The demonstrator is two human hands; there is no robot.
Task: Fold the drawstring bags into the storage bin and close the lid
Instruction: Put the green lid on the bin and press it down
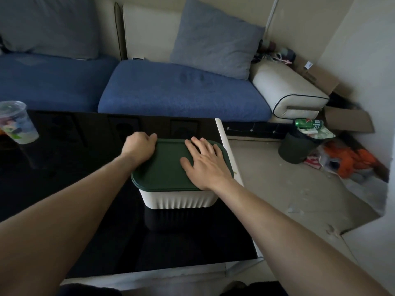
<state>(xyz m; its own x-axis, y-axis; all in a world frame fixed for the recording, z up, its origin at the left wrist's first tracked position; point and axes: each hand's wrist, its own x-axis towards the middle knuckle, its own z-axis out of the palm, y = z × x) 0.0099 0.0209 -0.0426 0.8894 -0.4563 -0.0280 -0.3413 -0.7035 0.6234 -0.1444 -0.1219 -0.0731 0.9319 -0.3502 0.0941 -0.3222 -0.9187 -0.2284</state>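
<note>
Head view: we see the right hand [206, 162] flat, fingers spread, on the smooth green lid [168, 167]; the left hand [140, 146] curls over its far-left corner. Beneath them, the ribbed white storage bin [178, 199] sits on the glossy black table [74, 189].

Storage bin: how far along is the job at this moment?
Looks done: no drawstring bags in view, and the green lid sits on the white storage bin. In hand: the right hand lies flat on the lid while the left hand grips its far-left corner. Left: perhaps seating the lid fully.
</note>
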